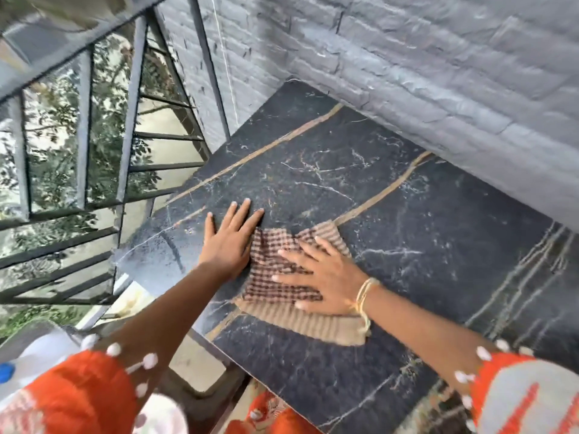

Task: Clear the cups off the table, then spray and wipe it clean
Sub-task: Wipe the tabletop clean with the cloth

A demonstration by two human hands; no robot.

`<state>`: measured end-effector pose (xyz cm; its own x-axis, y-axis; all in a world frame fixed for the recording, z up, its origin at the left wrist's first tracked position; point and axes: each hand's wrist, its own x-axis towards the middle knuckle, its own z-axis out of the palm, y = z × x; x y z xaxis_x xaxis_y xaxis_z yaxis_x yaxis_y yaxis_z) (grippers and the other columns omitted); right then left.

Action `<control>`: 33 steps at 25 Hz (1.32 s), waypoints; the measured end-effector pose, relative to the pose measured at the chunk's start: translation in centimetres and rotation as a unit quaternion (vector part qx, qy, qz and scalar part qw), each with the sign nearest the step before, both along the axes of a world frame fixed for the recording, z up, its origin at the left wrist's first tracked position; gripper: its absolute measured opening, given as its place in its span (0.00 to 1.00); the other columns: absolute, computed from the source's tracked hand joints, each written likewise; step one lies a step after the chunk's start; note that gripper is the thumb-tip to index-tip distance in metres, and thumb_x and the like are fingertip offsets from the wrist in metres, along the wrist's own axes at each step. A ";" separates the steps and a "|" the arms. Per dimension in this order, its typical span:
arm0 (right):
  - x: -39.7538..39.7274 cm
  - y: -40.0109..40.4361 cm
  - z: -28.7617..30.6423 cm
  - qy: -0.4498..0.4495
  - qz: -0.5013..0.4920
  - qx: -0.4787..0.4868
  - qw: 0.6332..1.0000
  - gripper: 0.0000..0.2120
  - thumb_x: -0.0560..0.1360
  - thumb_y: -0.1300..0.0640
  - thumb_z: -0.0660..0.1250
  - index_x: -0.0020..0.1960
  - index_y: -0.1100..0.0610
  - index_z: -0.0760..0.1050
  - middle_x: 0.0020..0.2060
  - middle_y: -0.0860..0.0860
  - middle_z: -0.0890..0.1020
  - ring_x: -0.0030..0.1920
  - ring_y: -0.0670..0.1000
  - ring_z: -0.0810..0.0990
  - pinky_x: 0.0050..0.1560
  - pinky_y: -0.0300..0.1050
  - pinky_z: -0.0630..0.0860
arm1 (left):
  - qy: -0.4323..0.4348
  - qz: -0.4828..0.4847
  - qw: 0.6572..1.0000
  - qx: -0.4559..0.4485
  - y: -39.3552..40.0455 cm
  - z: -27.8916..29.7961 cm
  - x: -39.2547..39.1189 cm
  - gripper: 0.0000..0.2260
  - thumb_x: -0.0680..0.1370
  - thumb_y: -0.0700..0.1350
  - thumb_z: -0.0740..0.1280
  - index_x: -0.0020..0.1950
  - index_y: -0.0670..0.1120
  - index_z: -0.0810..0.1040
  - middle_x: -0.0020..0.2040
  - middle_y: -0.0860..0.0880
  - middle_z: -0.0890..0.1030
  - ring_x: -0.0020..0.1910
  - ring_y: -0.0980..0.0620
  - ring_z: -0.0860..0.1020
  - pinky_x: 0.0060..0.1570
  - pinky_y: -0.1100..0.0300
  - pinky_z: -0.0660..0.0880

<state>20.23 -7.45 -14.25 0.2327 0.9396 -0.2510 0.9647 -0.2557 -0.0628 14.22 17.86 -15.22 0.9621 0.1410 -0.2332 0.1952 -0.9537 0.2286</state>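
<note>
A dark marble table (407,220) with tan veins fills the middle of the view. A brown and beige checked cloth (279,277) lies spread on it near the front left edge. My right hand (326,274) presses flat on the cloth, fingers straight and spread. My left hand (228,239) lies flat on the tabletop just left of the cloth, its fingers straight and its edge touching the cloth. No cups are in view.
A grey brick wall (407,73) runs along the table's far and right sides. A metal window grille (94,151) with greenery behind stands to the left. A white object with a blue part (6,371) shows at the lower left edge.
</note>
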 end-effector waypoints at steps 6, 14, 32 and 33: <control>15.0 -5.2 0.0 -0.063 -0.285 -0.007 0.957 0.30 0.75 0.29 0.42 0.75 0.33 0.43 0.79 0.48 0.47 0.77 0.61 0.53 0.75 0.65 0.47 | -0.043 0.037 0.998 0.042 -5.3 -1.1 2.6 0.27 0.80 0.62 0.45 0.78 0.57 0.51 0.80 0.52 0.49 0.79 0.46 0.47 0.72 0.34 0.44; 21.0 -6.8 -1.2 -0.034 -0.560 0.023 0.827 0.30 0.76 0.32 0.48 0.76 0.37 0.51 0.79 0.50 0.51 0.77 0.62 0.53 0.74 0.66 0.48 | -0.077 0.073 0.994 0.026 -5.3 -1.3 2.7 0.26 0.79 0.61 0.55 0.77 0.59 0.57 0.79 0.54 0.54 0.79 0.49 0.51 0.73 0.37 0.48; -13.5 -10.2 0.4 -0.009 -0.258 -0.015 0.966 0.30 0.76 0.38 0.53 0.76 0.42 0.55 0.78 0.55 0.55 0.75 0.65 0.57 0.71 0.69 0.52 | -0.095 -0.173 0.971 -0.137 -10.9 -0.4 -4.2 0.27 0.69 0.50 0.56 0.67 0.46 0.74 0.73 0.48 0.70 0.72 0.47 0.68 0.73 0.41 0.55; -14.4 -11.1 0.4 -0.002 -0.233 -0.010 0.972 0.30 0.77 0.37 0.53 0.77 0.40 0.54 0.78 0.55 0.54 0.76 0.65 0.56 0.71 0.69 0.52 | -0.095 -0.175 0.968 -0.154 -10.9 -0.2 -4.0 0.28 0.67 0.48 0.56 0.66 0.47 0.75 0.72 0.48 0.71 0.71 0.47 0.69 0.72 0.41 0.56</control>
